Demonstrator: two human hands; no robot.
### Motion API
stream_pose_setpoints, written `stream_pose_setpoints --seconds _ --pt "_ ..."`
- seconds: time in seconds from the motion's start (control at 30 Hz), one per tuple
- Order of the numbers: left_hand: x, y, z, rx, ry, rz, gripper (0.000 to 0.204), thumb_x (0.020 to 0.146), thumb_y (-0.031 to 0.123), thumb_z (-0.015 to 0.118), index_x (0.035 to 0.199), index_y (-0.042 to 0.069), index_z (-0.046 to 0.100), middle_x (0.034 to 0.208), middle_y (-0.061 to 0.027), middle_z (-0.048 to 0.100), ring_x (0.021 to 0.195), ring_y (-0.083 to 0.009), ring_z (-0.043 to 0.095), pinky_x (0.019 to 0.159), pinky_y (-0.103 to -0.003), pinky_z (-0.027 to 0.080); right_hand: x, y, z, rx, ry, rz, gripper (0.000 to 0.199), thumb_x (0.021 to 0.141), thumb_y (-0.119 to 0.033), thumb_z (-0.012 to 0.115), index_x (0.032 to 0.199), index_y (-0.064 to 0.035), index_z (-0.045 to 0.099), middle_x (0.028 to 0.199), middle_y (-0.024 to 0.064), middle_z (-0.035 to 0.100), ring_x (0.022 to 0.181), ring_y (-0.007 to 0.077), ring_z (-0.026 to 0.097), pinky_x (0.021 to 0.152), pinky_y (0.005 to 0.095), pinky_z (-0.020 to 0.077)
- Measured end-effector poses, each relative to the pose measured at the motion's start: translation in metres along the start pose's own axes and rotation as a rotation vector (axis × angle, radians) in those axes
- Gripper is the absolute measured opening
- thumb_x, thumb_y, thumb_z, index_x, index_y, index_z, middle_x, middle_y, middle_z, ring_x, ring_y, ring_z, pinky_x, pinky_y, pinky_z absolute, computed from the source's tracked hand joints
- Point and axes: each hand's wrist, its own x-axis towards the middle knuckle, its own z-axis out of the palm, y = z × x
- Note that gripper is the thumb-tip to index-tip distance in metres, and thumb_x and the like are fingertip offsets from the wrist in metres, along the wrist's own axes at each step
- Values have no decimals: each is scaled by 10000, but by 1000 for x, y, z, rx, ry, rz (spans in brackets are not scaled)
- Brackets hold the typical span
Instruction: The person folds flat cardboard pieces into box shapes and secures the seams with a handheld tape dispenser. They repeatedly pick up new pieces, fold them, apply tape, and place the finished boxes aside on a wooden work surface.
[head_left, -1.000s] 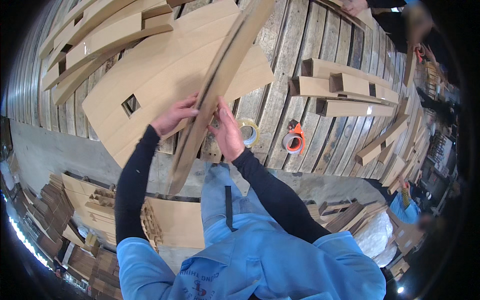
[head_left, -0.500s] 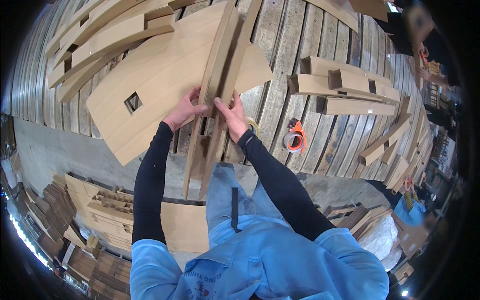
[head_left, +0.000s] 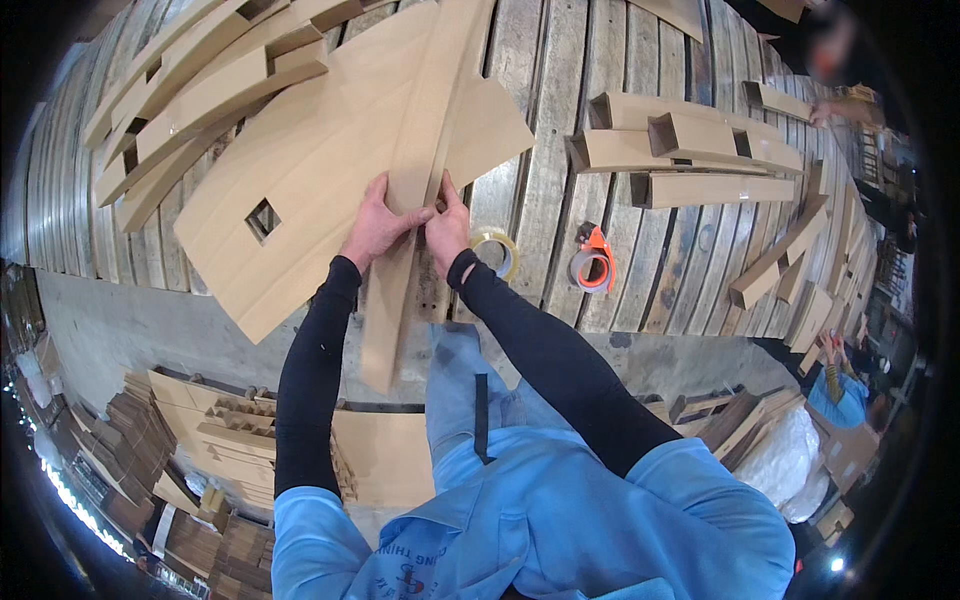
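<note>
A long brown cardboard strip (head_left: 400,230), folded lengthwise, lies in front of me with its near end past the table edge. My left hand (head_left: 378,228) grips its left side, thumb laid across the top. My right hand (head_left: 447,228) holds the opposite side, its thumb close to the left one. Under the strip's far part lies a flat cardboard sheet (head_left: 330,130) with a square cutout. A roll of clear tape (head_left: 508,255) lies just right of my right hand. Farther right rests an orange tape dispenser (head_left: 595,262).
Several folded cardboard tubes (head_left: 690,140) lie on the slatted wooden table (head_left: 545,190) at right, and more cardboard lengths (head_left: 220,95) at far left. Stacked cardboard (head_left: 225,440) stands behind me. Another person's hand (head_left: 838,110) is at the far right, near a tube.
The cardboard strip's open channel has been folded closed, its sides brought together. My hands have drawn nearer each other, and the clear tape roll shows more fully.
</note>
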Motion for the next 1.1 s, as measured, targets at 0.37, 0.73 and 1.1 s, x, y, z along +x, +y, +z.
stream_pose_setpoints --seconds 0.37,0.73,1.1 --pt "-21 38 31 728 227 212 553 802 433 772 1197 81 613 1397 -244 454 1116 -405 608 855 -490 558 -11 -26 -51 -4 -234 326 482 1037 -213 548 1509 -163 465 1282 27 602 1130 170 568 950 426 497" --pt "-3 20 -30 783 288 152 504 858 412 699 1219 76 592 1411 -300 418 1199 -467 536 996 -504 477 -31 -65 -346 -1159 296 -330 705 810 -196 769 1420 8 480 1331 240 512 1273 360 503 1111 436 382" --pt "-5 6 -9 763 473 84 350 818 429 734 1065 182 711 1415 -165 479 1239 -347 512 1000 -476 454 -12 -73 -304 -724 -12 -10 403 829 -8 587 1232 8 598 1077 122 650 1004 199 654 840 339 553"
